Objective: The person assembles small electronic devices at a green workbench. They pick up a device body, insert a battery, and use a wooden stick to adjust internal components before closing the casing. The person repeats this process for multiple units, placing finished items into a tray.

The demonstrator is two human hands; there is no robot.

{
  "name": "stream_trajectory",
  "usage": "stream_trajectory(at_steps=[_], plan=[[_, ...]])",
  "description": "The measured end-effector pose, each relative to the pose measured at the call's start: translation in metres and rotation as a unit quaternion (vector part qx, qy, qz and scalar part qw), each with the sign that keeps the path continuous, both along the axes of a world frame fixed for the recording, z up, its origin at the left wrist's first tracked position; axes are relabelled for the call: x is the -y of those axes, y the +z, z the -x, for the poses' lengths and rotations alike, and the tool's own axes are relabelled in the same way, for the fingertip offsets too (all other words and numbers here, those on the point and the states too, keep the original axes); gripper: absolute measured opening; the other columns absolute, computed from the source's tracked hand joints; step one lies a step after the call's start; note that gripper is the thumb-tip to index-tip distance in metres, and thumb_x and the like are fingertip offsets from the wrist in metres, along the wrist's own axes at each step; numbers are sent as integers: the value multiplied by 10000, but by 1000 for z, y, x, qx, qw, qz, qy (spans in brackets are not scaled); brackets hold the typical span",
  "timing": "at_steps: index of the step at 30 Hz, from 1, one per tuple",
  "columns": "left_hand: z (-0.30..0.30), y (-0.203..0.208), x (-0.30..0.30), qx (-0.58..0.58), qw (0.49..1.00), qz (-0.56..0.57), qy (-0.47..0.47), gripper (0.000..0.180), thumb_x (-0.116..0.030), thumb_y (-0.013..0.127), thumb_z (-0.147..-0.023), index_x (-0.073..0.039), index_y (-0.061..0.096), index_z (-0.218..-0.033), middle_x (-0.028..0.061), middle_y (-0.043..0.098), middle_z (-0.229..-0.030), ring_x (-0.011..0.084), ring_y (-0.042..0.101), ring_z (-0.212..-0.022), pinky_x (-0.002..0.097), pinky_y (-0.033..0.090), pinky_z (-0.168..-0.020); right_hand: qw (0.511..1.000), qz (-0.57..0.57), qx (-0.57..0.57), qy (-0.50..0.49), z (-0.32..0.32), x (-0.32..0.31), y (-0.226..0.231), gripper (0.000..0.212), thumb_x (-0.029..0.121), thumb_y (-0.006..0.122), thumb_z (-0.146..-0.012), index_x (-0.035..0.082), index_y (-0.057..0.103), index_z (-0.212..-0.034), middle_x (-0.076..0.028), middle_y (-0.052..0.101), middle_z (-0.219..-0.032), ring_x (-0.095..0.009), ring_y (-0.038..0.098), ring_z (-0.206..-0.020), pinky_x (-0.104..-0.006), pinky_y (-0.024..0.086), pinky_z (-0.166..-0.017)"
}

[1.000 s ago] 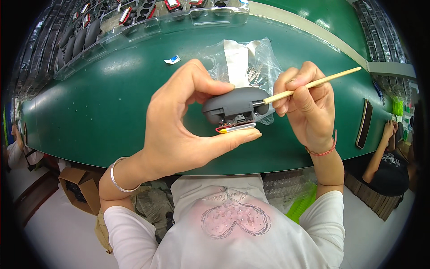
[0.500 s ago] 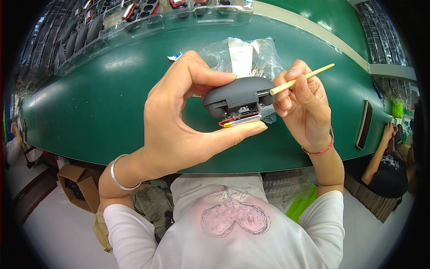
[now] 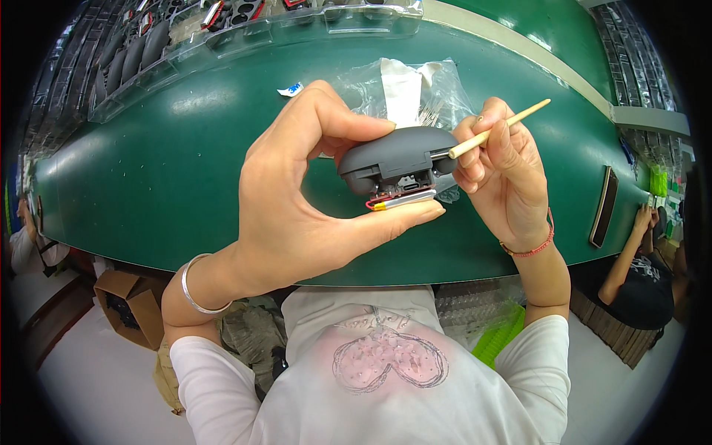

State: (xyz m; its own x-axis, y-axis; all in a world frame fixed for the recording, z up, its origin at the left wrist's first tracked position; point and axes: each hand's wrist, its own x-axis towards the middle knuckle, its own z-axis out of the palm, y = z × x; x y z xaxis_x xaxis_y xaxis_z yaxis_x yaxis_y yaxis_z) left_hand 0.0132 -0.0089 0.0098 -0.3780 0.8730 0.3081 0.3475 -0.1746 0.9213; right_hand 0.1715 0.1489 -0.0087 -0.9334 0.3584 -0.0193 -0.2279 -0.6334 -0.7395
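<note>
In the head view, a dark grey rounded plastic housing (image 3: 397, 156) is held up above the green bench (image 3: 170, 170), near the middle of the picture. Its lower side is open — a small silver flat cell (image 3: 404, 200) with a yellow end and a red wire is seen there.

Behind the housing, a clear plastic bag (image 3: 437, 93) with white paper lies on the bench. A clear tray (image 3: 259, 37) of dark parts is placed along the far edge, and a dark flat device (image 3: 602, 208) lies at the right.

The left hand (image 3: 297, 208) is closed on the housing, thumb below and fingers on top. The right hand (image 3: 504, 178) is closed on a thin wooden stick (image 3: 500, 127), whose tip touches the housing's right end.
</note>
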Motion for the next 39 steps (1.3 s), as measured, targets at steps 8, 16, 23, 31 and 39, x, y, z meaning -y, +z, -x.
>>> stream_trajectory(at_steps=[8, 16, 23, 31, 39], plan=[[0, -1, -1, -9, 1000, -7, 1, 519, -32, 885, -587, 30, 556, -984, 49, 518, -875, 93, 501, -760, 207, 453, -696, 999, -32, 4, -9, 0, -1, 1, 172, 205, 491, -993, 39, 536, -986, -126, 615, -867, -111, 575, -708, -232, 474, -628], [-2, -5, 1, -58, 998, -22, 5, 518, -42, 898, -572, 16, 558, -959, 58, 518, -869, 102, 493, -751, 212, 433, -643, 994, -87, 16, -69, -1, 8, 1, 85, 119, 573, -946, 48, 531, -924, -88, 605, -806, -86, 522, -678, -199, 369, -549], [-5, -13, 0, -130, 988, -87, 11, 548, -54, 908, -557, 6, 563, -979, 61, 524, -867, 113, 509, -729, 217, 430, -623, 990, -117, -6, -73, -2, 11, 2, 89, 102, 594, -929, 45, 531, -903, -81, 582, -763, -85, 511, -654, -204, 358, -532], [-5, -9, -3, -52, 997, -57, -6, 577, -43, 905, -564, 0, 549, -1016, 64, 521, -914, 121, 515, -804, 228, 443, -700, 998, -23, -33, -39, -2, 3, 10, 131, 155, 517, -977, 32, 559, -971, -57, 562, -707, -85, 481, -610, -214, 374, -545], [-6, -8, -1, -3, 998, -46, -36, 596, -12, 895, -568, -8, 522, -1034, 67, 504, -936, 118, 524, -826, 235, 470, -751, 994, -41, -64, -77, -3, 0, 11, 197, 185, 468, -1000, 14, 561, -1034, -88, 579, -748, -103, 509, -641, -234, 421, -586]])
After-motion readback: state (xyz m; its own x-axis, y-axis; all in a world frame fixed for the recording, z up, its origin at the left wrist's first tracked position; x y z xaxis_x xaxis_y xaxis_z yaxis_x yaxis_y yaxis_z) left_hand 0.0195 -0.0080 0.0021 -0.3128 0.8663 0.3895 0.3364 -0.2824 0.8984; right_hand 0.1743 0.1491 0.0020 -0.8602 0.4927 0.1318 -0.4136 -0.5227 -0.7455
